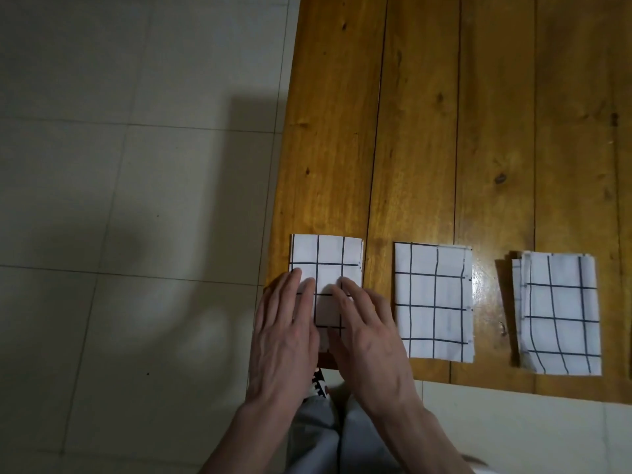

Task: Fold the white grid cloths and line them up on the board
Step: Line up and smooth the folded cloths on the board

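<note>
The leftmost folded white grid cloth (326,258) is pressed onto the varnished wooden board (427,131) by the left hand (285,333) and right hand (367,340), fingers straight and close together.

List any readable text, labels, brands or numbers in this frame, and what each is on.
None readable.
The three folded cloths, left, middle and right, carry only black grid lines.
The board shows only wood grain.
The black-and-white pattern between the hands, left and right, is too blurred to read.
</note>
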Demonstrator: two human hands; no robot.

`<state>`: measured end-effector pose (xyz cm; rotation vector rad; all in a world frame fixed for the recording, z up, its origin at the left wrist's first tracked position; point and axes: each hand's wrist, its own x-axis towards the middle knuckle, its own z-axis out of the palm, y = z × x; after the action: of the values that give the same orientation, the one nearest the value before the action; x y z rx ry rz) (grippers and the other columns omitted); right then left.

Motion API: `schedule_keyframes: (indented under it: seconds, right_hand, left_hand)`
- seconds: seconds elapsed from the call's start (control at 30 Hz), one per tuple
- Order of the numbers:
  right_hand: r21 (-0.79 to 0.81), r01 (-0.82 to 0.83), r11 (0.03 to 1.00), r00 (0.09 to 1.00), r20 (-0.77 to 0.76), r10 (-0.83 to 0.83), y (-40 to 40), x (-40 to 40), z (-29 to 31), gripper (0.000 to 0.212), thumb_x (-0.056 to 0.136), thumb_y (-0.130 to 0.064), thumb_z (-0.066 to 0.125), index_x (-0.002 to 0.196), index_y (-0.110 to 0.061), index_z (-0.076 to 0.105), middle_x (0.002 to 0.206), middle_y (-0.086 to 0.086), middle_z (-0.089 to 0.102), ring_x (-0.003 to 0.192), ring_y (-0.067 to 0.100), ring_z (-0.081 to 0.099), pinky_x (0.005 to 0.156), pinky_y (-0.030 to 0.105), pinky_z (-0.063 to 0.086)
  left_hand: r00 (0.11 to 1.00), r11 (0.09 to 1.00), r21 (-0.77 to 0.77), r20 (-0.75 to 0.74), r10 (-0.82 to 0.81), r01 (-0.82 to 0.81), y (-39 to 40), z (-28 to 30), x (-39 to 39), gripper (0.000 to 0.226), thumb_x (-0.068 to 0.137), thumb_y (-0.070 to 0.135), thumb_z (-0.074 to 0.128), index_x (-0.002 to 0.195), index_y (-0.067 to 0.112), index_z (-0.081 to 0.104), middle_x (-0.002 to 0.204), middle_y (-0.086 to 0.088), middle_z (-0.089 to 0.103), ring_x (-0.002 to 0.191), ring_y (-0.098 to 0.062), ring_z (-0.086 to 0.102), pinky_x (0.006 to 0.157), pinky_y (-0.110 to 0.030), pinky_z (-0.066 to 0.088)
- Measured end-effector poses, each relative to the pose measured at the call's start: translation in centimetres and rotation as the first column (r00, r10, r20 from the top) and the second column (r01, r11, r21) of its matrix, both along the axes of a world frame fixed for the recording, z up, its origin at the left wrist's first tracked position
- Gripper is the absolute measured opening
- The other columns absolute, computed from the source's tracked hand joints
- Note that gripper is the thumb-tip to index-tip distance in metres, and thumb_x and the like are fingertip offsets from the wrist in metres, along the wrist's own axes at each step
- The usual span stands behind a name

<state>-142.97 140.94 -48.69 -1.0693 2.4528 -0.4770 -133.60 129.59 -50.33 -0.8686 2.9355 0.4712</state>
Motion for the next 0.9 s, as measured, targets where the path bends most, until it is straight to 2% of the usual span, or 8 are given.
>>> schedule_keyframes:
  seconds: [0.27,0.4,0.53,0.73,0.8,0.9]
  right_hand:
    - [-0.079,0.007,0.997,0.999,0.045,-0.003,0.8,0.0,-0.4,0.076,0.09,-0.015,0.076,0.157,-0.016,0.041,0.161,-0.001,0.041,0.145,0.022,0.037,0.119,0.036,0.041]
    - [-0.128,0.018,0.992,0.998,0.064,-0.01,1.5,-0.8,0.4,0.068,0.097,-0.021,0.067,0.159,-0.019,0.038,0.162,-0.003,0.04,0.144,0.016,0.039,0.119,0.032,0.039]
    - [-0.165,0.168,0.972,0.985,0.003,-0.17,3.6,-2.5,1.6,0.056,0.101,-0.021,0.064,0.154,-0.017,0.047,0.156,0.0,0.049,0.137,0.017,0.047,0.113,0.033,0.044]
    - [-0.127,0.37,0.92,0.921,-0.077,-0.381,7.7,-5.1,1.3,0.056,0.098,-0.023,0.067,0.15,-0.015,0.051,0.153,0.005,0.05,0.134,0.024,0.048,0.11,0.043,0.047]
    - [-0.115,0.422,0.9,0.899,-0.077,-0.431,8.7,-5.5,0.9,0.058,0.096,-0.022,0.07,0.15,-0.013,0.05,0.153,0.007,0.05,0.134,0.025,0.047,0.11,0.045,0.046]
    - [-0.09,0.454,0.887,0.889,-0.02,-0.457,9.6,-5.8,0.2,0.063,0.095,-0.023,0.071,0.152,-0.015,0.047,0.154,0.005,0.047,0.136,0.026,0.046,0.113,0.04,0.041]
  left_hand:
    - [0.999,1.0,0.018,-0.019,0.026,-0.025,0.2,0.2,-0.1,0.058,0.094,0.009,0.058,0.151,0.009,0.049,0.16,-0.012,0.044,0.151,-0.029,0.04,0.116,-0.052,0.045]
    - [0.995,0.997,0.045,-0.075,0.062,-0.059,0.8,0.7,-0.5,0.049,0.101,0.011,0.047,0.15,0.008,0.05,0.161,-0.01,0.044,0.153,-0.027,0.036,0.118,-0.051,0.042]
    - [0.987,0.994,0.108,-0.155,0.05,-0.034,2.3,1.8,-2.1,0.049,0.102,0.021,0.041,0.148,0.011,0.055,0.16,-0.006,0.047,0.153,-0.023,0.038,0.118,-0.05,0.043]
    - [0.982,0.979,0.171,-0.168,-0.086,0.115,5.9,3.0,-6.0,0.047,0.105,0.027,0.039,0.149,0.015,0.053,0.158,-0.002,0.048,0.147,-0.02,0.043,0.118,-0.043,0.044]
    - [0.979,0.971,0.176,-0.153,-0.136,0.163,7.1,2.8,-7.0,0.046,0.106,0.027,0.038,0.149,0.016,0.052,0.156,-0.003,0.05,0.144,-0.021,0.046,0.116,-0.043,0.045]
    - [0.978,0.967,0.166,-0.12,-0.173,0.191,8.7,2.2,-7.9,0.048,0.103,0.028,0.036,0.148,0.017,0.05,0.152,-0.002,0.052,0.14,-0.02,0.051,0.113,-0.043,0.049]
